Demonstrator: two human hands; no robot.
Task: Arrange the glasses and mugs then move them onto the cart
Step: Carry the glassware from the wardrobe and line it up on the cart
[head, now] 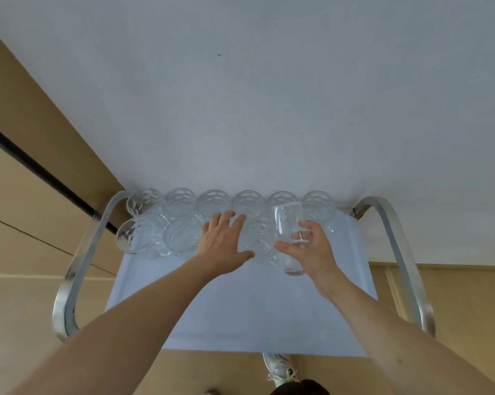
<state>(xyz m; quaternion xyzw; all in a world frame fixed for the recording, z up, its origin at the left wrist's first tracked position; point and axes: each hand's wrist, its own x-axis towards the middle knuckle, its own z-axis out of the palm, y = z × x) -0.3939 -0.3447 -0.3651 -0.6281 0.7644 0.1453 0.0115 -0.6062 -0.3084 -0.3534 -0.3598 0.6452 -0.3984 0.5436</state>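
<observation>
Several clear glasses (214,202) stand in a row along the far edge of the cart's white top (240,315), with a few more in a second row (182,238) at the left. My right hand (311,249) grips a clear tumbler (287,223), tilted, just above the second row. My left hand (222,243) has its fingers spread and straight, and it rests over a glass in the second row, which it largely hides. Another glass (259,238) stands between the two hands.
The cart has curved metal handles at the left (78,269) and right (403,252). A white wall (240,95) stands directly behind the glasses. The floor (18,252) is tan. A white shoe (280,369) shows below the cart's near edge.
</observation>
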